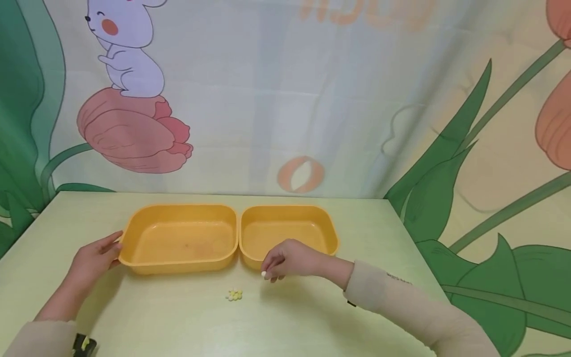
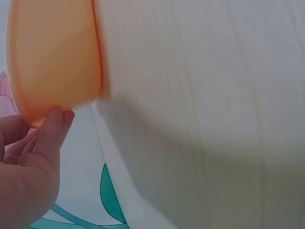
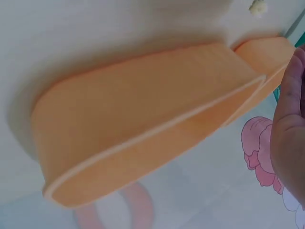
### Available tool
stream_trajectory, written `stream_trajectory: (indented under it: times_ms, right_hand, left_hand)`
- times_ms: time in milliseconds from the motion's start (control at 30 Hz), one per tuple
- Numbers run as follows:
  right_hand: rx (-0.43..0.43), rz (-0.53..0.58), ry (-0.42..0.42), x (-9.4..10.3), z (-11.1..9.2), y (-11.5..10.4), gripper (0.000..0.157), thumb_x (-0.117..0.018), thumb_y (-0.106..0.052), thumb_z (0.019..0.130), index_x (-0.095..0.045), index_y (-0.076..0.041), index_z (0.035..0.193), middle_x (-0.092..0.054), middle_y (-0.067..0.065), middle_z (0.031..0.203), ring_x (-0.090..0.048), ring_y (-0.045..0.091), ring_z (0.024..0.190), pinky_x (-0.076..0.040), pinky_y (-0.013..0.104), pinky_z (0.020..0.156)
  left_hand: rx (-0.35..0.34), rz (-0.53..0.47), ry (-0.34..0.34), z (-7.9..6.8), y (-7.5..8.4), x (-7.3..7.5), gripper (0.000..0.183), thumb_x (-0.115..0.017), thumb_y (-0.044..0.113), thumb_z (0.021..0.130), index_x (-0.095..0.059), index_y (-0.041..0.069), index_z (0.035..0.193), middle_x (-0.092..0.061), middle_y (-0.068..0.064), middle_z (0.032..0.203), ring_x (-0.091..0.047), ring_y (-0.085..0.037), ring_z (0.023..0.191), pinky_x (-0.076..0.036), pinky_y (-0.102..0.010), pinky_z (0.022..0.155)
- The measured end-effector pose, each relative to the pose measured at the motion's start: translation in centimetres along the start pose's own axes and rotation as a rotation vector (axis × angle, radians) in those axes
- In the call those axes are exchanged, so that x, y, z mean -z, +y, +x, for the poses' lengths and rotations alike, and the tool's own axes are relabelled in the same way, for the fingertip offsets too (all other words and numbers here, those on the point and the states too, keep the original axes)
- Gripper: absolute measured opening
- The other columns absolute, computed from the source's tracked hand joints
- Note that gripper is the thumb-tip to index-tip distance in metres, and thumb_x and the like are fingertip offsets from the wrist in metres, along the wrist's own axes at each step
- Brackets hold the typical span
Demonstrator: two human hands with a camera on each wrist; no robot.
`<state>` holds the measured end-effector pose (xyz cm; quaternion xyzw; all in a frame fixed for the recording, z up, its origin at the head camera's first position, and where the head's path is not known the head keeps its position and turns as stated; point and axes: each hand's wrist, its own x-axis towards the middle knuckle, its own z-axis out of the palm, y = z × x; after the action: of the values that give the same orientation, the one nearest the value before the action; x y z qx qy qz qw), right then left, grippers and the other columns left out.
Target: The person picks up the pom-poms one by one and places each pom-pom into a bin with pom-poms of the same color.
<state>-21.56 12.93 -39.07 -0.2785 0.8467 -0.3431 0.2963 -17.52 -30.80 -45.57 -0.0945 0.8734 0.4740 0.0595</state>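
Two orange-yellow plastic trays stand side by side on the table: a larger left tray [image 1: 178, 267] and a smaller right tray [image 1: 250, 260]. At the larger tray's left end, my left hand [image 1: 91, 260] grips the rim; the left wrist view shows thumb and fingers on either side of that tray's end [image 2: 57, 62]. My right hand [image 1: 287, 260] is in front of the smaller tray and pinches a small white piece [image 1: 263, 273] between thumb and fingertips. In the right wrist view the fingertips are out of frame. A little pile of white and pale-yellow pieces [image 1: 234, 295] lies on the table left of that hand.
The pale table [image 1: 178, 322] reaches back to a printed cloth [image 1: 232, 124] with a rabbit and tulips, which hangs behind the trays and along the right side. A dark object [image 1: 84, 344] shows by the left sleeve.
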Motion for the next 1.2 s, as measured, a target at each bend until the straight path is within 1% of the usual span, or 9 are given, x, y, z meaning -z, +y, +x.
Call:
stream_trajectory:
  times_ms: [100,167,267,400,567,733,867,933,1200]
  right_hand:
    - [-0.005,-0.007,-0.009,1.0,0.0,-0.4,0.012,-0.075,-0.01,0.092,-0.079,-0.002,0.1,-0.08,0.016,0.093,-0.077,0.018,0.081,-0.066,0.031,0.076]
    - [-0.013,-0.001,-0.017,1.5,0.1,-0.6,0.013,-0.075,-0.01,0.092,-0.078,-0.001,0.101,-0.08,0.018,0.095,-0.077,0.022,0.084,-0.067,0.032,0.077]
    - [-0.034,0.027,-0.034,2.4,0.4,-1.1,0.015,-0.075,-0.01,0.092,-0.078,0.0,0.102,-0.079,0.022,0.1,-0.078,0.027,0.088,-0.067,0.031,0.078]
    - [-0.063,0.041,-0.068,3.6,0.9,-2.1,0.017,-0.075,-0.01,0.092,-0.077,0.0,0.106,-0.08,0.018,0.102,-0.078,0.018,0.086,-0.067,0.029,0.08]
    - [-0.079,0.044,-0.096,5.5,1.3,-3.5,0.021,-0.074,-0.009,0.093,-0.075,0.001,0.112,-0.081,0.013,0.104,-0.076,0.011,0.087,-0.066,0.03,0.084]
    - [-0.094,0.015,-0.088,7.3,1.9,-4.6,0.02,-0.073,-0.01,0.094,-0.075,-0.001,0.112,-0.081,0.011,0.105,-0.077,0.013,0.089,-0.067,0.032,0.086]
    - [-0.122,-0.002,-0.097,8.5,2.6,-5.1,0.021,-0.072,-0.011,0.095,-0.074,-0.002,0.113,-0.08,0.01,0.106,-0.077,0.013,0.09,-0.066,0.032,0.088]
    - [-0.13,-0.001,-0.1,9.1,3.0,-5.2,0.022,-0.072,-0.011,0.095,-0.074,-0.001,0.114,-0.08,0.01,0.107,-0.077,0.013,0.09,-0.066,0.032,0.088]
    - [-0.13,-0.033,-0.135,11.4,4.3,-4.8,0.021,-0.071,-0.01,0.096,-0.073,0.0,0.115,-0.08,0.006,0.101,-0.076,0.011,0.088,-0.066,0.032,0.089]
  left_hand:
    - [0.031,0.02,-0.008,0.1,-0.1,0.1,0.06,-0.038,0.026,0.112,-0.021,-0.01,0.157,-0.037,-0.04,0.151,-0.062,0.012,0.084,-0.064,-0.023,0.082]
    - [0.039,0.026,-0.012,0.1,-0.1,0.1,0.06,-0.038,0.027,0.112,-0.02,-0.009,0.157,-0.037,-0.039,0.151,-0.063,0.01,0.086,-0.065,-0.024,0.083]
    - [0.027,0.016,-0.014,0.1,-0.1,0.0,0.06,-0.038,0.026,0.112,-0.02,-0.01,0.157,-0.037,-0.04,0.151,-0.061,0.014,0.084,-0.064,-0.02,0.08]
    - [0.002,-0.004,-0.012,0.0,-0.1,-0.1,0.059,-0.038,0.024,0.112,-0.021,-0.011,0.157,-0.037,-0.04,0.151,-0.055,0.021,0.08,-0.062,-0.014,0.076]
    - [-0.006,0.006,-0.008,-0.1,0.0,0.1,0.058,-0.038,0.022,0.112,-0.022,-0.011,0.156,-0.038,-0.04,0.15,-0.054,0.021,0.08,-0.062,-0.014,0.077]
    - [0.012,0.019,-0.012,-0.1,0.1,0.2,0.058,-0.038,0.023,0.112,-0.021,-0.01,0.157,-0.039,-0.04,0.15,-0.065,0.008,0.089,-0.064,-0.025,0.086]
    - [0.021,0.044,-0.009,-0.1,0.2,0.3,0.057,-0.038,0.022,0.112,-0.021,-0.01,0.157,-0.04,-0.041,0.15,-0.072,-0.014,0.1,-0.06,-0.037,0.094]
    - [0.021,0.052,-0.01,-0.1,0.2,0.4,0.057,-0.038,0.021,0.112,-0.021,-0.01,0.157,-0.04,-0.041,0.149,-0.073,-0.023,0.104,-0.06,-0.038,0.094]
    - [0.027,0.05,-0.013,0.1,0.2,0.3,0.057,-0.038,0.021,0.112,-0.021,-0.01,0.157,-0.04,-0.04,0.149,-0.074,-0.023,0.102,-0.058,-0.041,0.096]
